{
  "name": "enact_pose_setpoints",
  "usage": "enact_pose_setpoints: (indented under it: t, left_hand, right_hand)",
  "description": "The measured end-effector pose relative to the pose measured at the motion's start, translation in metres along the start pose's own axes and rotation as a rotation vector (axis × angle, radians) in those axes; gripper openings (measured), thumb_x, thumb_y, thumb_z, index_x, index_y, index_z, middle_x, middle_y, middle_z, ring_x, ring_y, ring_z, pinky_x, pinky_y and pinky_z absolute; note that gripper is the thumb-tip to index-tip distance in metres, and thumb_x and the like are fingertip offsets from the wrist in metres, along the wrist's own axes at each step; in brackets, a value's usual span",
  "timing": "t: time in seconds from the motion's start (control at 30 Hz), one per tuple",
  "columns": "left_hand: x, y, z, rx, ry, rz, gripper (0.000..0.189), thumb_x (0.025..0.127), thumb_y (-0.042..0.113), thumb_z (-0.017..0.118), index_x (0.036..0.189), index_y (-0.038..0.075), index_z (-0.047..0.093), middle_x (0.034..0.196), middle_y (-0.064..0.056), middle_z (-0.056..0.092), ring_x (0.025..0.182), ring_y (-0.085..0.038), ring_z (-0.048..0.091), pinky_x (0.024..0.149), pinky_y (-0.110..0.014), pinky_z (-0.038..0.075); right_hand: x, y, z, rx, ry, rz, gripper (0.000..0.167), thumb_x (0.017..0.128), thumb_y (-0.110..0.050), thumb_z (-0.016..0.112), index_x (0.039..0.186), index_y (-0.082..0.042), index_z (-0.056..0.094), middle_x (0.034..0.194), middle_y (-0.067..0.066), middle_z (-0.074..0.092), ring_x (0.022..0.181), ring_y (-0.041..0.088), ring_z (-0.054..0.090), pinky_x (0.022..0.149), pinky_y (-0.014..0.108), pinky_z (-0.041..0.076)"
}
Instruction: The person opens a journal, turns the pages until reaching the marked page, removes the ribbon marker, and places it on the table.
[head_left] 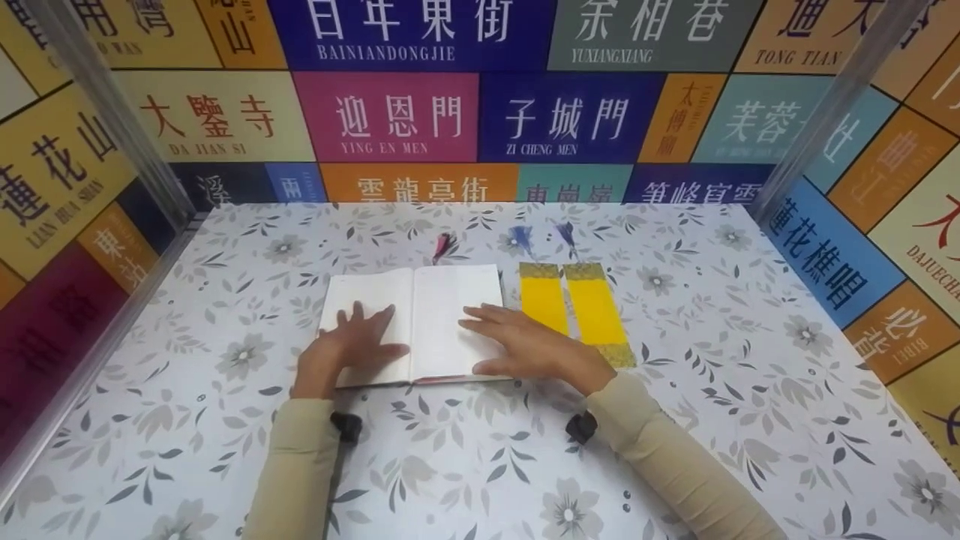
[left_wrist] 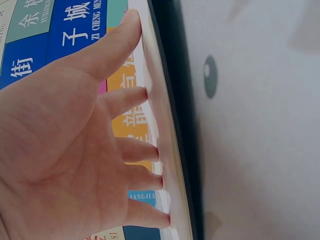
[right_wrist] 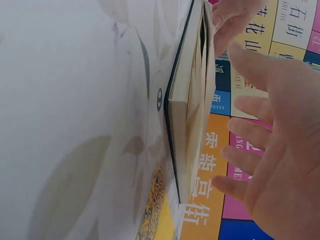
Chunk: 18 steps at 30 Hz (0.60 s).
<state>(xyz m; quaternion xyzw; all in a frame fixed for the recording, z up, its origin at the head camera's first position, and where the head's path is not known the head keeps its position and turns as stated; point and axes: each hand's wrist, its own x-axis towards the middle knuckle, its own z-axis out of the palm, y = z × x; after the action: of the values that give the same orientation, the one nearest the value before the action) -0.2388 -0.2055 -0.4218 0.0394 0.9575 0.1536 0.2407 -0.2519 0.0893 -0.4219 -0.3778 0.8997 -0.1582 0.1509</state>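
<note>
An open book [head_left: 450, 300] with blank-looking white pages lies on the table in the head view. My left hand [head_left: 346, 341] rests on its left page with spread fingers. In the left wrist view the fingertips [left_wrist: 155, 152] of that hand touch the page surface. Over the right page is my right hand [head_left: 525, 343], fingers loosely extended. The right wrist view shows this hand [right_wrist: 280, 135] a little apart from the page, holding nothing. A pink and black tassel [head_left: 444, 244] sticks out past the top of the book near its spine.
Two yellow bookmarks, a left one [head_left: 542, 300] and a right one [head_left: 598, 311], lie right of the book. They have patterned ends and blue tassels [head_left: 566, 235]. A floral cloth [head_left: 480, 465] covers the table. Panels with Chinese place names [head_left: 386, 116] stand behind.
</note>
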Motion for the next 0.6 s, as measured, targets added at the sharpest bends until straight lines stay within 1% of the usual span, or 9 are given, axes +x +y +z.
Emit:
enact_pose_setpoints:
  t: [0.17, 0.33, 0.5, 0.6]
  left_hand:
    - [-0.0003, 0.0009, 0.0004, -0.004, -0.003, -0.01, 0.083, 0.1, 0.058, 0.044, 0.163, 0.019, 0.007, 0.163, -0.034, -0.009, 0.148, -0.06, -0.008, 0.111, -0.082, 0.002]
    - [-0.001, 0.0007, -0.0003, -0.007, -0.009, -0.015, 0.083, 0.1, 0.058, 0.044, 0.163, 0.019, 0.007, 0.163, -0.033, -0.01, 0.147, -0.06, -0.009, 0.112, -0.082, 0.001]
    - [0.0, 0.0002, 0.0003, -0.005, -0.011, -0.005, 0.083, 0.1, 0.058, 0.043, 0.163, 0.019, 0.006, 0.162, -0.034, -0.011, 0.147, -0.06, -0.009, 0.111, -0.082, 0.001]
    - [0.0005, 0.0002, 0.0002, -0.005, -0.015, -0.005, 0.083, 0.1, 0.059, 0.043, 0.163, 0.019, 0.005, 0.162, -0.034, -0.011, 0.147, -0.059, -0.009, 0.112, -0.082, 0.0]
  right_hand:
    - [0.0049, -0.0006, 0.0035, -0.001, -0.077, 0.038, 0.076, 0.092, -0.049, 0.068, 0.157, -0.031, 0.033, 0.169, -0.012, 0.017, 0.158, 0.017, 0.014, 0.13, 0.044, 0.017]
    - [0.008, -0.0013, 0.0043, 0.015, -0.109, 0.077, 0.074, 0.09, -0.047, 0.071, 0.155, -0.032, 0.038, 0.168, -0.013, 0.021, 0.157, 0.015, 0.017, 0.129, 0.042, 0.018]
    - [0.0078, -0.002, 0.0007, 0.045, -0.132, 0.088, 0.065, 0.093, -0.047, 0.068, 0.151, -0.03, 0.045, 0.166, -0.011, 0.027, 0.156, 0.016, 0.022, 0.129, 0.042, 0.02]
    - [0.0065, -0.0019, -0.0016, 0.043, -0.139, 0.075, 0.058, 0.097, -0.041, 0.064, 0.15, -0.027, 0.047, 0.166, -0.009, 0.029, 0.156, 0.017, 0.024, 0.129, 0.043, 0.021]
